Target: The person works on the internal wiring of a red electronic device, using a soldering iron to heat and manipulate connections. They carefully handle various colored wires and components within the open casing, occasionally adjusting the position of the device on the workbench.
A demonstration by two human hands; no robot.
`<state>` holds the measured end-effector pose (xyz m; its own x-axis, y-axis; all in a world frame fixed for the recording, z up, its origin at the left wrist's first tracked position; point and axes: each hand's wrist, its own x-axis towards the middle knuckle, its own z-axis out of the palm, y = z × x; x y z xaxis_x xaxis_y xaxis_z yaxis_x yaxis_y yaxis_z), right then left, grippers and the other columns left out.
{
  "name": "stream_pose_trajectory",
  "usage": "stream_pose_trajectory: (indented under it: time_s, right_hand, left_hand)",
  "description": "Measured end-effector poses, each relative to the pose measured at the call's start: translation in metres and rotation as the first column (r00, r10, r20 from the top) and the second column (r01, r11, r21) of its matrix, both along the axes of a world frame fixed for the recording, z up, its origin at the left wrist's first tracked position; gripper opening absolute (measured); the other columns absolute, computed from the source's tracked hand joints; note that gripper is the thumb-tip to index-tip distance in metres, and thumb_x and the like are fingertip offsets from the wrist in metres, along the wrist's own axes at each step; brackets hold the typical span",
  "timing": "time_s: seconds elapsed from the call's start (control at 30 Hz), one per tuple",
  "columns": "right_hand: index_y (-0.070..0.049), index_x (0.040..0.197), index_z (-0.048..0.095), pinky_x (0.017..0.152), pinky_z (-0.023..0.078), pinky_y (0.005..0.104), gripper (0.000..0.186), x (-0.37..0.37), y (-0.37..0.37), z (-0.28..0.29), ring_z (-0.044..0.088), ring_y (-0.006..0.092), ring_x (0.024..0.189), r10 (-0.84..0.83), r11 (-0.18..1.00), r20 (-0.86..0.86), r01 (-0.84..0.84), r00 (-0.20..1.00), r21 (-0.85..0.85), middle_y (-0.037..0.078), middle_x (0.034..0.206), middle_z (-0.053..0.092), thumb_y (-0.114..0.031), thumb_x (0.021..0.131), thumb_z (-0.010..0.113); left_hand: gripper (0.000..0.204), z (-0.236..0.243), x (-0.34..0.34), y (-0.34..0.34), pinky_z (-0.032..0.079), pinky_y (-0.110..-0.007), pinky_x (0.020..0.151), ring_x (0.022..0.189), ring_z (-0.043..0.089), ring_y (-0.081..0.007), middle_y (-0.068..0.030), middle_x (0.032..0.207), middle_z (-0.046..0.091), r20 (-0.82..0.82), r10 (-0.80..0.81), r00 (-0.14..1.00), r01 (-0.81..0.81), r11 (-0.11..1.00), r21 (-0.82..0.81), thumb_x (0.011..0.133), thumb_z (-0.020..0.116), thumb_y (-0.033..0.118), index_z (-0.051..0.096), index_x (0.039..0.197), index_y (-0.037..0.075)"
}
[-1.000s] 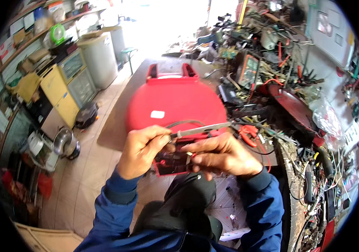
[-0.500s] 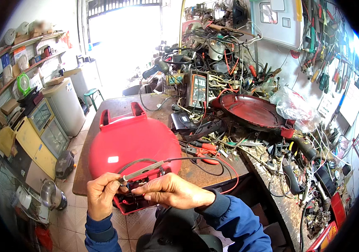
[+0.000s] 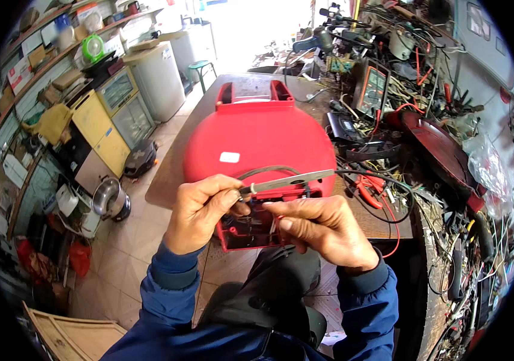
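Note:
A large red rounded appliance housing [image 3: 257, 138] rests on the table edge in front of me, its open wiring compartment [image 3: 251, 234] facing my lap. My left hand [image 3: 203, 210] is closed around the end of a knife, whose flat grey blade [image 3: 299, 180] points right across the housing. My right hand [image 3: 329, 228] hovers over the compartment, thumb and forefinger pinched together; what they hold, if anything, is too small to make out. Dark wires show between the hands. A black cable [image 3: 269, 169] loops behind the blade.
The wooden table [image 3: 167, 174] carries red-handled pliers [image 3: 368, 194], a multimeter [image 3: 372, 90] and heaps of cables on the right. A red round pan [image 3: 443, 156] leans there beside a plastic bag [image 3: 490, 174]. A metal pot [image 3: 111, 198] stands on the floor at left.
My view has swung, so the housing and hands appear further right. The right hand has drawn slightly away from the left. The left still grips the knife.

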<state>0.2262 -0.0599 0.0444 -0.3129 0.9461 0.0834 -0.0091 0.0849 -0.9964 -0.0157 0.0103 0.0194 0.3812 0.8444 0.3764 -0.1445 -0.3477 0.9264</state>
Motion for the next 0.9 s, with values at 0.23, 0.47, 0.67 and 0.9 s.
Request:
stream_pose_trajectory:
  time_s: [0.23, 0.47, 0.67, 0.9]
  right_hand:
    - [0.0, 0.132, 0.071, 0.057, 0.047, 0.0222, 0.031, -0.005, 0.0029, -0.0004, 0.058, 0.0061, 0.066, -0.048, 0.998, -0.037, 0.047, 0.998, -0.04, 0.003, 0.086, 0.073, -0.009, 0.103, 0.068]
    - [0.001, 0.131, 0.071, 0.056, 0.047, 0.0229, 0.031, -0.0072, 0.0003, 0.0025, 0.058, 0.0076, 0.064, -0.114, 0.993, -0.071, 0.11, 0.991, -0.051, 0.006, 0.089, 0.074, -0.009, 0.102, 0.068]
    - [0.0, 0.132, 0.071, 0.055, 0.046, 0.0226, 0.031, -0.0078, 0.0013, 0.0023, 0.058, 0.0071, 0.064, -0.11, 0.994, -0.063, 0.109, 0.992, -0.025, 0.005, 0.088, 0.073, -0.008, 0.102, 0.068]
    - [-0.001, 0.133, 0.07, 0.054, 0.045, 0.0219, 0.031, -0.0088, 0.001, 0.0017, 0.059, 0.0069, 0.064, -0.121, 0.992, -0.07, 0.119, 0.99, -0.027, 0.005, 0.088, 0.074, -0.007, 0.102, 0.067]
  left_hand:
    - [0.021, -0.0029, -0.0069, -0.0023, 0.062, -0.028, 0.081, 0.087, 0.074, -0.0152, -0.0087, 0.099, 0.072, 0.056, -0.032, 0.998, 0.034, 0.999, -0.041, 0.107, 0.061, 0.009, 0.068, 0.115, -0.009]
    - [0.022, -0.0031, -0.0057, 0.0008, 0.061, -0.029, 0.079, 0.086, 0.074, -0.0177, -0.0122, 0.102, 0.073, 0.041, -0.055, 0.998, 0.055, 0.998, -0.003, 0.107, 0.061, 0.01, 0.068, 0.117, -0.008]
    - [0.021, -0.0033, -0.0076, 0.0021, 0.063, -0.029, 0.079, 0.089, 0.075, -0.0189, -0.011, 0.104, 0.071, 0.053, -0.082, 0.995, 0.082, 0.997, 0.0, 0.106, 0.06, 0.007, 0.067, 0.117, -0.01]
    - [0.022, -0.0033, -0.0068, 0.0008, 0.062, -0.03, 0.079, 0.087, 0.074, -0.0179, -0.0131, 0.102, 0.074, 0.042, -0.059, 0.997, 0.06, 0.998, -0.01, 0.107, 0.06, 0.011, 0.067, 0.117, -0.007]
